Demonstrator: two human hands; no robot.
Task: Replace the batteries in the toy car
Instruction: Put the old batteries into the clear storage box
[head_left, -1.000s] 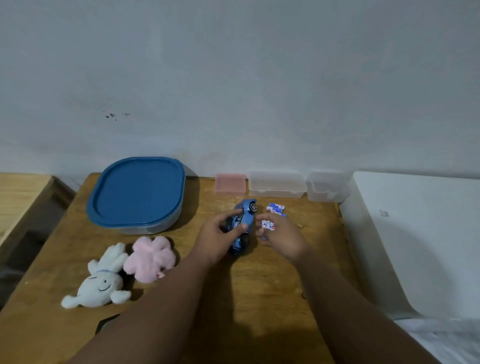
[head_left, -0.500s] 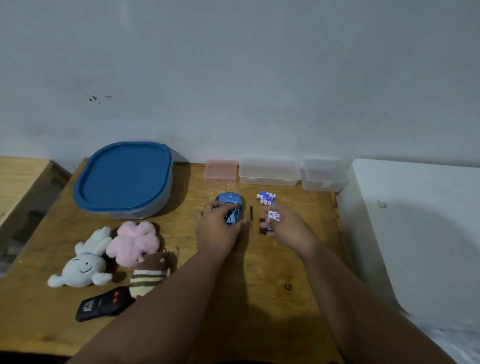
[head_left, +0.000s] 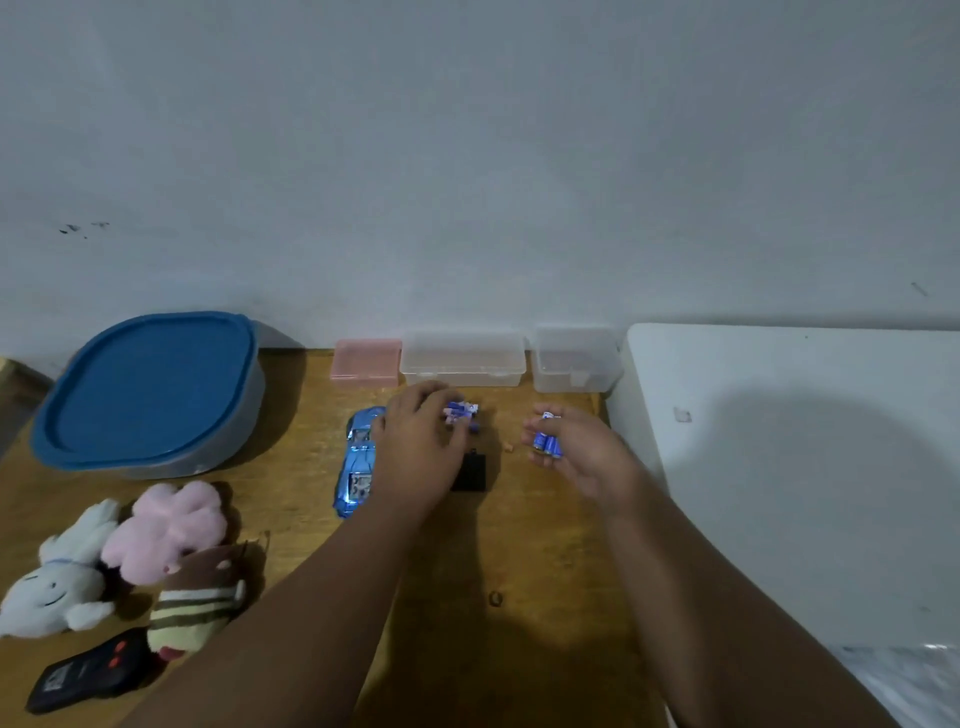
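The shiny blue toy car (head_left: 358, 460) lies on the wooden table (head_left: 519, 545), nose toward the wall, just left of my left hand (head_left: 418, 449). My left hand has let go of it and its fingertips rest on a small pile of blue-and-white batteries (head_left: 461, 413) near the clear boxes. My right hand (head_left: 576, 452) is raised a little to the right, fingers curled around two or three blue batteries (head_left: 546, 441). A small black cover piece (head_left: 469, 472) lies on the table between my hands.
A blue-lidded container (head_left: 148, 387) stands at the back left. Pink (head_left: 366, 361) and two clear boxes (head_left: 462, 358) (head_left: 576, 358) line the wall. Three plush toys (head_left: 156, 551) and a black remote (head_left: 83, 670) lie front left. A white surface (head_left: 789, 467) adjoins the table's right edge.
My left hand let go of the car and reached right onto the battery pile. My right hand moved right, still holding batteries. The camera tilted, showing more of the table front.
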